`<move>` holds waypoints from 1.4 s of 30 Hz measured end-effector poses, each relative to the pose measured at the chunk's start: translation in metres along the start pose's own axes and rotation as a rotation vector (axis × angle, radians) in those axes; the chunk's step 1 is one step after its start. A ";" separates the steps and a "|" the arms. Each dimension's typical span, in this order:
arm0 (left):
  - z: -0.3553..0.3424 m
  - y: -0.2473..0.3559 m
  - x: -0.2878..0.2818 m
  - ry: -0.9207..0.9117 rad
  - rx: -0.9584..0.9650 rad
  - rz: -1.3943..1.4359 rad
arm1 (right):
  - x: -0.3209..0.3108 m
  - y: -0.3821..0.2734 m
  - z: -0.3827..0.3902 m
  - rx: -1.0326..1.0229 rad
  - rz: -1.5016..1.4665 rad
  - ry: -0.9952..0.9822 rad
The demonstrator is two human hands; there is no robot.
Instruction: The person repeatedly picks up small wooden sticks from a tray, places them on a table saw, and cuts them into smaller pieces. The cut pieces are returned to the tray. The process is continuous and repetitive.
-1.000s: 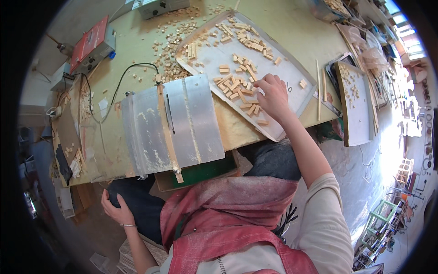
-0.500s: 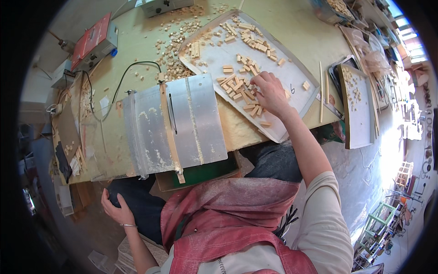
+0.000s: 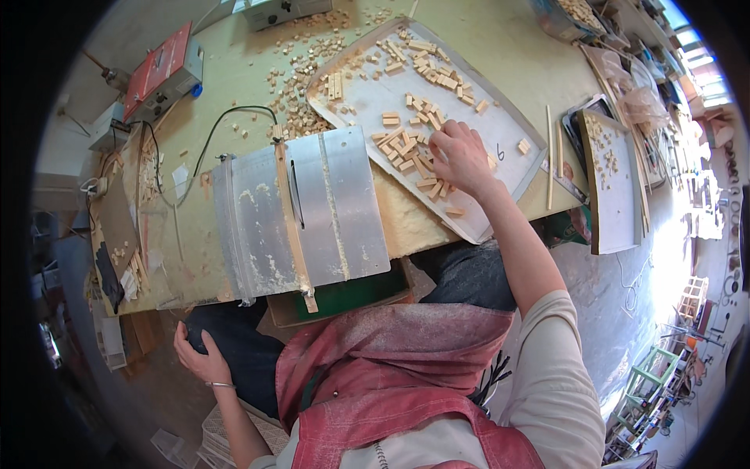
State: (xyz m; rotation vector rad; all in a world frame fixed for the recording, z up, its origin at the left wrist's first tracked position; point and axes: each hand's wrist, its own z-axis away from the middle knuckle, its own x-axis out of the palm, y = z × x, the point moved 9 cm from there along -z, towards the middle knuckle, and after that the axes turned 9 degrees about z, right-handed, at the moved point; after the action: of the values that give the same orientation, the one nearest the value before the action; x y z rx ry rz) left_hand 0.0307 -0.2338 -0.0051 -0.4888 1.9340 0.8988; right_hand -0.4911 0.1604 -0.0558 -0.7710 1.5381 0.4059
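Observation:
My right hand (image 3: pixel 462 160) is over a shallow white tray (image 3: pixel 508 168) on the bench, with its fingers curled together at the edge of a pile of small wooden blocks (image 3: pixel 402 147). The fingertips are partly hidden, so I cannot make out what they hold. More short blocks (image 3: pixel 445 76) lie in loose rows at the tray's far side, and a small group (image 3: pixel 523 146) lies to the right of the hand. My left hand (image 3: pixel 201 357) rests on my left knee, thumb apart from the fingers and holding nothing.
Left of the tray is a metal saw table (image 3: pixel 355 211) with a slot, a wooden strip and sawdust. Small wooden cubes (image 3: pixel 301 98) are scattered behind it. A red-topped box (image 3: pixel 160 70) stands far left, with a black cable nearby. At right, another tray (image 3: pixel 613 187) overhangs the bench edge.
My right hand has shifted very slightly at the edge of the block pile, its fingers still curled. The left hand stays on the knee.

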 end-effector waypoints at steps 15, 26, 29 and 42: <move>0.001 0.001 0.000 -0.006 0.029 -0.034 | -0.023 0.075 0.095 0.515 -0.032 0.039; 0.000 0.002 -0.001 0.013 0.024 -0.034 | -0.008 0.094 0.090 0.589 0.033 0.006; -0.001 0.004 -0.001 0.005 0.018 -0.039 | -0.005 0.098 0.086 0.636 -0.029 -0.088; -0.002 0.055 -0.012 0.103 0.128 0.373 | -0.071 -0.173 0.101 -0.061 -0.504 0.095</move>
State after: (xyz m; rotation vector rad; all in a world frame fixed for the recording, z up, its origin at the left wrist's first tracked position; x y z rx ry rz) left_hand -0.0001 -0.1997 0.0271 -0.0997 2.2034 0.9884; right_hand -0.3020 0.1216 0.0323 -1.2004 1.3607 0.0415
